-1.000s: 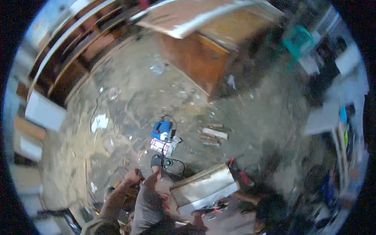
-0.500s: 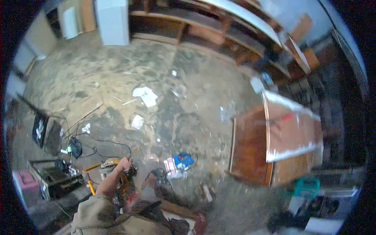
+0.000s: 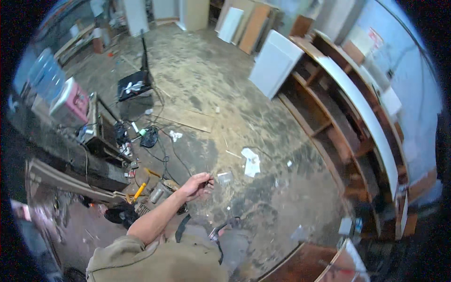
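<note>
My left forearm reaches up from the lower edge, out of a khaki sleeve (image 3: 120,254). At its end my left hand (image 3: 195,187) is closed, its fingers curled inward. Something small and dark shows at the fingertips, too blurred to name. A thin black cable (image 3: 181,164) runs across the floor toward this hand; whether it is held cannot be told. Just left of the wrist lies a metal-bodied machine (image 3: 159,191), partly covered by the forearm, with a yellow handle (image 3: 140,190) beside it. Below the hand are my grey-clad legs (image 3: 235,246). My right hand does not show.
A black plastic bag (image 3: 149,137) sits among loose cables. White papers (image 3: 251,162) lie on the dusty floor. To the right stands a long wooden shelf unit (image 3: 329,136); at left, a pink-and-white water dispenser (image 3: 70,103). A wooden cabinet (image 3: 300,263) is at lower right.
The view has swung to the left, bringing in the water dispenser and the far left of the room. My left hand has come away from the metal-bodied machine, up and rightward.
</note>
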### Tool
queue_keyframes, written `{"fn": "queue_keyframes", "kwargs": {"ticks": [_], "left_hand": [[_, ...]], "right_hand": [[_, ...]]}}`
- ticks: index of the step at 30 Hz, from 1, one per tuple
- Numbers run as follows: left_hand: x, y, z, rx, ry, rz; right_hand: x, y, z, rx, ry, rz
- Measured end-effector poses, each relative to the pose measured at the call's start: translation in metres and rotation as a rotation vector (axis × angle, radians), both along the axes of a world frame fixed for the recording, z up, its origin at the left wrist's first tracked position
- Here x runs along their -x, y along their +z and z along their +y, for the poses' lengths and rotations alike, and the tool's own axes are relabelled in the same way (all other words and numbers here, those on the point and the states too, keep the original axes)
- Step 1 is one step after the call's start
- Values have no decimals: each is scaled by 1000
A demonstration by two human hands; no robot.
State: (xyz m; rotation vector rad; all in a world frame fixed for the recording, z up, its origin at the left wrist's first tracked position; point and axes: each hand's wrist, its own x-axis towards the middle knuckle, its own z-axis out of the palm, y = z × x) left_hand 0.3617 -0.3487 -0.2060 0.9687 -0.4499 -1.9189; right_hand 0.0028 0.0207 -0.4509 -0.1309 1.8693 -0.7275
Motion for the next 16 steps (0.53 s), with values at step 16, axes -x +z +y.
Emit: {"fn": "queue_keyframes", "kwargs": {"ticks": [16], "left_hand": [[126, 66, -173, 154, 183, 502]], "right_hand": [[222, 58, -293, 292, 97, 123]]}}
